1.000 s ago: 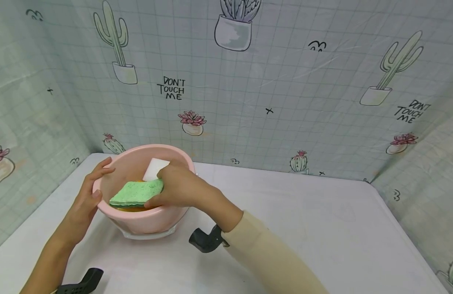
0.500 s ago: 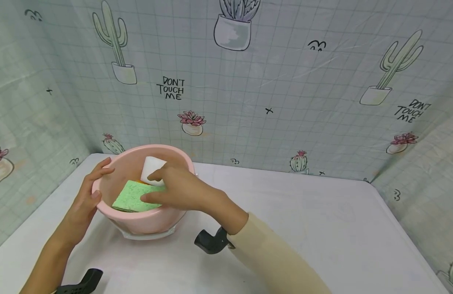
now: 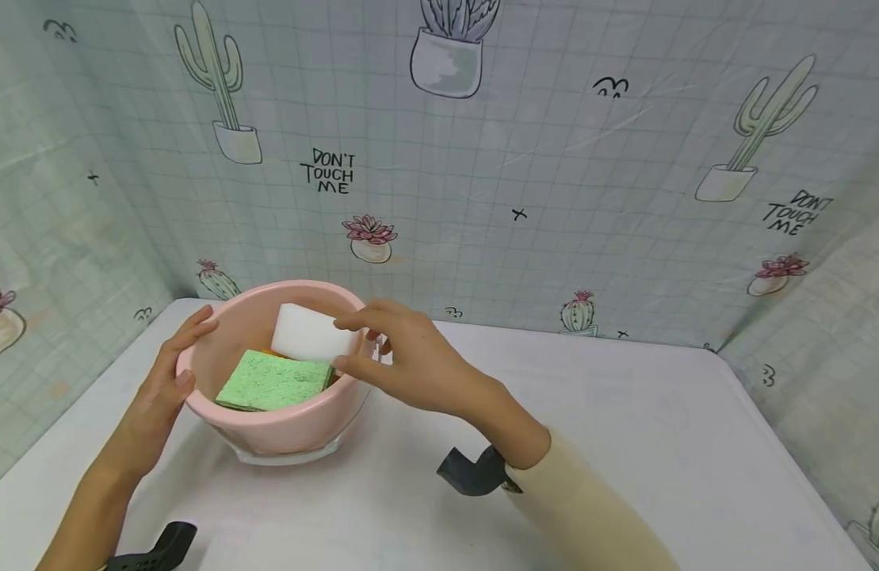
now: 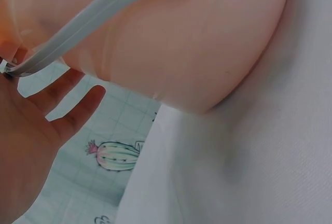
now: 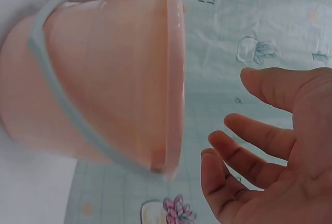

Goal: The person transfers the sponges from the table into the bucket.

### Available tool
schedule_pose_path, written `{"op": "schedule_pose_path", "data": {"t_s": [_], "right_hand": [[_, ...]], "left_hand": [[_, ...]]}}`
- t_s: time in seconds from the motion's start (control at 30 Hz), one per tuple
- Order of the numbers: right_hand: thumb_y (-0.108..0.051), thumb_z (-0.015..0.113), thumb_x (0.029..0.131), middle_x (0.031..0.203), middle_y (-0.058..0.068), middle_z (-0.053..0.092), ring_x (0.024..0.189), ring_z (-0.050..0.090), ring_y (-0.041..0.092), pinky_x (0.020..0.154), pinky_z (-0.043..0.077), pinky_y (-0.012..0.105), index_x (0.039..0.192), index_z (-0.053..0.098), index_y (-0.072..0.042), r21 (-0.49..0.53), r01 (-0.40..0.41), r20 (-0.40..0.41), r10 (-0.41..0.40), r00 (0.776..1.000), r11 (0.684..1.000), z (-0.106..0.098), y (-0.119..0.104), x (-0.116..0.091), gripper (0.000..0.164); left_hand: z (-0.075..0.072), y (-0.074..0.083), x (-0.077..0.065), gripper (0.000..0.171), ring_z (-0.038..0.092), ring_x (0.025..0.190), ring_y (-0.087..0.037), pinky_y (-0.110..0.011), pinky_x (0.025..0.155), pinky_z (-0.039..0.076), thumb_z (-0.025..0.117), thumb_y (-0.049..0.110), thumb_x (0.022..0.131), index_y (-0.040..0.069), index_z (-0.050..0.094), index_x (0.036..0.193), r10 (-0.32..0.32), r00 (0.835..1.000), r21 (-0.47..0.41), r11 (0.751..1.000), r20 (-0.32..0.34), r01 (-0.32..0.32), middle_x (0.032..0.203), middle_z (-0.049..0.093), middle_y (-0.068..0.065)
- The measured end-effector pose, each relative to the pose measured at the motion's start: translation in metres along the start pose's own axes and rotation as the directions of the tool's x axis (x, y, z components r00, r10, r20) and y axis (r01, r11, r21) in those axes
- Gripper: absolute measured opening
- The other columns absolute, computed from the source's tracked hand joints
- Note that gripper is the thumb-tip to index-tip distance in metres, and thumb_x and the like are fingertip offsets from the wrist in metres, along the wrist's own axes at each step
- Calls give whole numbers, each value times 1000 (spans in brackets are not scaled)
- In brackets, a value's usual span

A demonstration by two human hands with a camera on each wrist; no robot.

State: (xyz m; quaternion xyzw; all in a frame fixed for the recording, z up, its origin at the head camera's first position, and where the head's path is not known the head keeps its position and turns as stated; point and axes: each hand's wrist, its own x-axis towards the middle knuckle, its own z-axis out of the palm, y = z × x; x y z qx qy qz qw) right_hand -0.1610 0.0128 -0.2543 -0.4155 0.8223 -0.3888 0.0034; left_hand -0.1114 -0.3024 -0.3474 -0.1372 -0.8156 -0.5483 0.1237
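Observation:
A pink bucket (image 3: 289, 424) with a pale grey handle (image 4: 98, 19) stands at the left of the table. My left hand (image 3: 161, 381) grips its left rim, with fingertips over the edge; two straighter fingers spread along the outer wall in the left wrist view. Inside the bucket, near the top, lie a green sponge (image 3: 271, 382) and behind it a white block-shaped sponge (image 3: 307, 333). Something orange shows beneath them, mostly hidden. My right hand (image 3: 418, 357) is at the bucket's right rim, fingers loosely bent and apart. The right wrist view shows nothing between these right fingers (image 5: 254, 136).
A white table (image 3: 610, 452) extends to the right of the bucket. Cloth printed with cacti (image 3: 525, 143) hangs behind it and along both sides. Black wrist mounts (image 3: 475, 472) are worn on both arms.
My right hand has let go of the green sponge and drawn back rightward out of the bucket, uncovering more of the white block. The green sponge now lies flatter. My left hand stays on the rim.

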Motion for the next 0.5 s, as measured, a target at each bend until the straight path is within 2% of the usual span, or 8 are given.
{"op": "schedule_pose_path", "data": {"t_s": [0.07, 0.13, 0.23, 0.27, 0.3, 0.37, 0.5], "right_hand": [[-24, 66, 90, 117, -2, 59, 95, 51, 10, 79, 47, 21, 126, 61, -11, -34, -11, -20, 10, 1000, 999, -4, 5, -6, 39], [-26, 66, 91, 119, -4, 58, 97, 50, 10, 80, 48, 23, 127, 60, -13, -66, -24, -30, 22, 999, 998, -6, 11, -13, 39], [-28, 66, 90, 120, -6, 56, 101, 51, 10, 82, 49, 25, 128, 59, -15, -103, -50, -38, 46, 998, 993, -10, 21, -25, 40], [-28, 67, 90, 122, -7, 56, 102, 51, 10, 82, 49, 26, 128, 59, -15, -110, -54, -43, 50, 998, 992, -12, 25, -29, 41], [-28, 67, 90, 122, -7, 56, 103, 52, 11, 83, 49, 27, 128, 59, -15, -116, -55, -50, 50, 998, 992, -15, 29, -34, 41], [-29, 67, 90, 123, -7, 55, 105, 52, 12, 83, 50, 27, 129, 58, -15, -134, -73, -65, 64, 996, 988, -20, 37, -43, 42], [-30, 67, 90, 124, -6, 55, 107, 53, 13, 83, 50, 28, 129, 58, -14, -167, -90, -93, 76, 993, 982, -33, 50, -61, 43]], "left_hand": [[-2, 0, 0, 55, 7, 143, -12, -44, 110, 9, 31, 26, 98, 22, 23, 153, -6, 1000, 14, 1000, -3, 6, 159, 8, 6], [-5, 0, 0, 56, 8, 142, -11, -44, 110, 8, 32, 23, 99, 24, 22, 153, -11, 1000, 31, 999, -6, 11, 159, 9, 6], [-8, 1, -3, 57, 16, 139, -6, -33, 110, 16, 34, 18, 100, 27, 19, 154, -26, 1000, 69, 997, -10, 27, 158, 12, 8], [-8, 2, -4, 58, 19, 138, -5, -25, 107, 21, 36, 15, 100, 27, 19, 154, -24, 1000, 90, 996, -8, 24, 158, 14, 7], [-9, 3, -4, 59, 22, 137, -5, -16, 101, 25, 37, 11, 100, 25, 19, 154, -13, 1000, 112, 994, -6, 13, 158, 14, 6], [-9, 6, -5, 61, 26, 133, -1, -8, 93, 28, 42, 7, 99, 24, 22, 153, 20, 1000, 181, 983, -24, -15, 157, 18, 6], [-10, 17, -6, 66, 25, 135, 0, -4, 96, 25, 52, -1, 93, 20, 30, 151, 134, 987, 298, 949, -91, -101, 156, 25, 2]]}}
